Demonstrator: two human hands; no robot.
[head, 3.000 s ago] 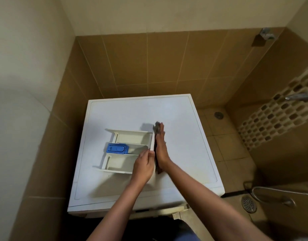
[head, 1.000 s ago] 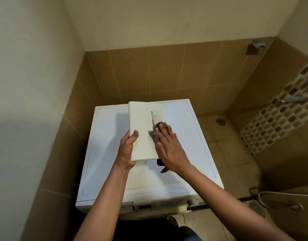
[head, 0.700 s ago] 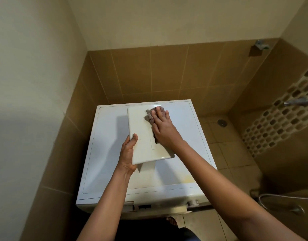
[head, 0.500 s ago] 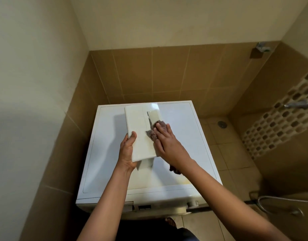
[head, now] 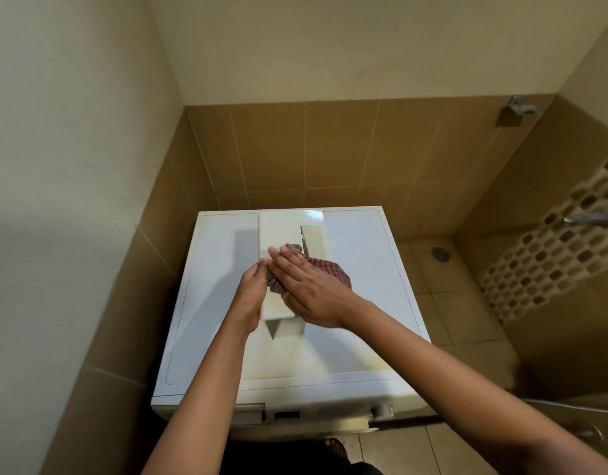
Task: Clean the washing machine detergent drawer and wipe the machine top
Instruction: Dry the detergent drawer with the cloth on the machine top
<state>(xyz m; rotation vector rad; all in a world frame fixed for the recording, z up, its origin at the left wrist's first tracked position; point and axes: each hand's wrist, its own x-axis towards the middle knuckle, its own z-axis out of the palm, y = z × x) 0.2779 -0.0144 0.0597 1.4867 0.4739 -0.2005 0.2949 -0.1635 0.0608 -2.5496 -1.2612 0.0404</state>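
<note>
- head view: two bare forearms come in from the bottom edge and are cut off there. the front panel of the washing machine (head: 364, 275) is blurred, and its knob (head: 381, 410) is hard to make out.
- the left hand (head: 251, 296) grasps the left edge of the detergent drawer (head: 278, 231) over the middle of the machine's top. its fingertips are hidden behind the drawer and the other hand.
- the right hand (head: 309, 289) lies flat with straight fingers, pressing a red checked cloth (head: 330, 269) onto the drawer's smooth face. the hand covers much of the cloth.
- the drawer is held tilted, its compartments turned away and unseen. whether its near end touches the top cannot be told.
- bare white top shows on both sides of the drawer.
- a tiled wall stands close on the machine's left. to its right is open tiled floor with a drain (head: 439, 253), and farther off a blurred tap (head: 590, 219).
</note>
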